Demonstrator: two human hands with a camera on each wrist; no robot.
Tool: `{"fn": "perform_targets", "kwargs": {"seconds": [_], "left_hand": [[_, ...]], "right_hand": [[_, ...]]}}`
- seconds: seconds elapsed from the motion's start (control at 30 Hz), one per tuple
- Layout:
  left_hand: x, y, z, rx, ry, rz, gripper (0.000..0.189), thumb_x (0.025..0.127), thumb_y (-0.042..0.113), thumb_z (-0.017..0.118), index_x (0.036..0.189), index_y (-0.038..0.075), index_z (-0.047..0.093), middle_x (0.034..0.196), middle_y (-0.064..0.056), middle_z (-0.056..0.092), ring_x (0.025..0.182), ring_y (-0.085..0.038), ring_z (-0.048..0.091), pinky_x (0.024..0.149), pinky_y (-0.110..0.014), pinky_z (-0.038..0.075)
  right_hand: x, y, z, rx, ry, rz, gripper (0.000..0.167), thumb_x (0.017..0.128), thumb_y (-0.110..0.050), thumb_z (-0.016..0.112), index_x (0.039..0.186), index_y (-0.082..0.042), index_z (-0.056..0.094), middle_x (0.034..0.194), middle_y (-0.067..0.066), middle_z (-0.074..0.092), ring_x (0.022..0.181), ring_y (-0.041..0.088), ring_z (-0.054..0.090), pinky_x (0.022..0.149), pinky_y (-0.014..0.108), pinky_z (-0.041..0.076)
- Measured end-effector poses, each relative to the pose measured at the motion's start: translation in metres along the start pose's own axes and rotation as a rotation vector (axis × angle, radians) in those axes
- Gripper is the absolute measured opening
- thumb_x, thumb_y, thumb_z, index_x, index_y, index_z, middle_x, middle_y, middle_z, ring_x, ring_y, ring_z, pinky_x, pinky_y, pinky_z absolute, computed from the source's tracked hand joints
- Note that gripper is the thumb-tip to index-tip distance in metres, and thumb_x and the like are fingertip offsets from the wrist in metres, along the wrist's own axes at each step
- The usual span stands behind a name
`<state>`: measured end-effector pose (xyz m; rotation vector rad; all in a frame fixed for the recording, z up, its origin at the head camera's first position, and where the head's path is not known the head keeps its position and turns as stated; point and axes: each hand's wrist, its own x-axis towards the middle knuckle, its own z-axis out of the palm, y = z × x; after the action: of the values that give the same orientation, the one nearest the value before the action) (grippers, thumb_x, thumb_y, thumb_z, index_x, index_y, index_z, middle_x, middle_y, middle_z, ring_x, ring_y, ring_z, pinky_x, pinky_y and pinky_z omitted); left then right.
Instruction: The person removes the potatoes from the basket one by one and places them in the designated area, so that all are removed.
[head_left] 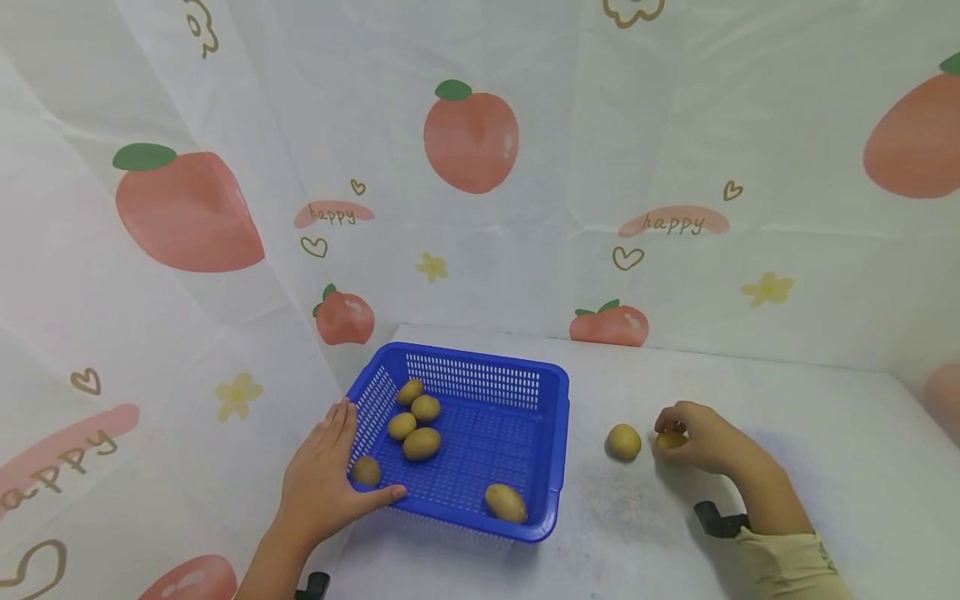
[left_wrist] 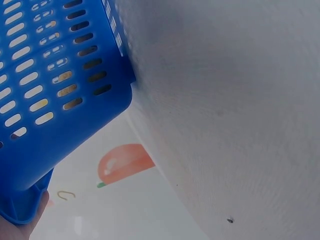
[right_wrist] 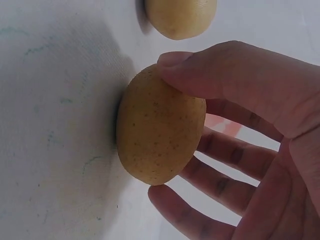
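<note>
A blue plastic basket (head_left: 558,450) with slotted walls stands on the white table, and several potatoes (head_left: 422,444) lie inside it, mostly toward its left. My left hand (head_left: 318,475) rests on the basket's near left corner, fingers straight along the left rim and thumb stretched over the front rim. In the left wrist view only a bit of that hand (left_wrist: 22,230) shows below the basket's rim. To the right of the basket, my right hand (head_left: 705,437) holds a potato (right_wrist: 160,130) between thumb and curled fingers, low at the tabletop. Another potato (head_left: 623,442) lies just left of it.
A white cloth backdrop (head_left: 540,275) printed with peaches, hearts and flowers rises behind the table and along its left side. Black wrist mounts (head_left: 720,521) sit on both forearms. The white tabletop (head_left: 622,542) extends in front of and right of the basket.
</note>
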<state>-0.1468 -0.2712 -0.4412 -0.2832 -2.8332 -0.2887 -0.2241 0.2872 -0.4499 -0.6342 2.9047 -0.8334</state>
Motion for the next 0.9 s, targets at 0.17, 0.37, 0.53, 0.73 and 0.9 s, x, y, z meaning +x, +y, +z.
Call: {"fn": "perform_targets", "kwargs": {"seconds": [0.17,0.37,0.53,0.73,0.9], "left_hand": [[0.0,0.0,0.0,0.005,0.004,0.003,0.142,0.07,0.089,0.073,0.164,-0.008,0.027,0.173,-0.024,0.027,0.161,-0.044,0.029,0.136,-0.041,0.016],[0.0,0.002,-0.003,0.008,0.015,0.005,0.141,0.07,0.088,0.074,0.163,-0.009,0.029,0.172,-0.025,0.03,0.159,-0.044,0.032,0.129,-0.056,0.033],[0.0,0.002,-0.004,0.007,0.003,-0.003,0.142,0.07,0.088,0.073,0.163,-0.01,0.029,0.172,-0.025,0.03,0.16,-0.044,0.031,0.126,-0.061,0.035],[0.0,0.002,-0.002,0.002,0.006,0.0,0.143,0.07,0.089,0.073,0.163,-0.01,0.028,0.172,-0.026,0.03,0.16,-0.045,0.031,0.126,-0.061,0.036],[0.001,0.001,-0.001,-0.002,-0.005,-0.008,0.144,0.07,0.089,0.073,0.164,-0.009,0.026,0.173,-0.025,0.028,0.16,-0.044,0.03,0.126,-0.061,0.035]], "right_hand": [[0.0,0.0,-0.001,-0.003,0.003,0.012,0.022,0.079,-0.014,0.088,0.095,-0.01,0.073,0.091,-0.002,0.066,0.088,0.015,0.059,0.075,0.032,0.052],[0.0,-0.003,-0.004,-0.001,-0.022,0.065,0.025,0.08,-0.016,0.088,0.099,-0.008,0.074,0.095,0.001,0.069,0.091,0.019,0.062,0.079,0.038,0.054],[0.002,-0.004,-0.005,-0.014,-0.029,0.071,0.026,0.08,-0.016,0.088,0.1,-0.007,0.074,0.096,0.002,0.07,0.092,0.021,0.064,0.08,0.041,0.056],[0.002,-0.006,-0.006,-0.018,-0.031,0.061,0.027,0.082,-0.017,0.088,0.102,-0.005,0.074,0.098,0.003,0.071,0.094,0.023,0.065,0.083,0.042,0.057],[0.005,-0.013,-0.011,-0.033,-0.006,0.015,0.025,0.083,-0.015,0.084,0.104,-0.004,0.075,0.102,0.004,0.072,0.097,0.027,0.066,0.085,0.046,0.057]]}}
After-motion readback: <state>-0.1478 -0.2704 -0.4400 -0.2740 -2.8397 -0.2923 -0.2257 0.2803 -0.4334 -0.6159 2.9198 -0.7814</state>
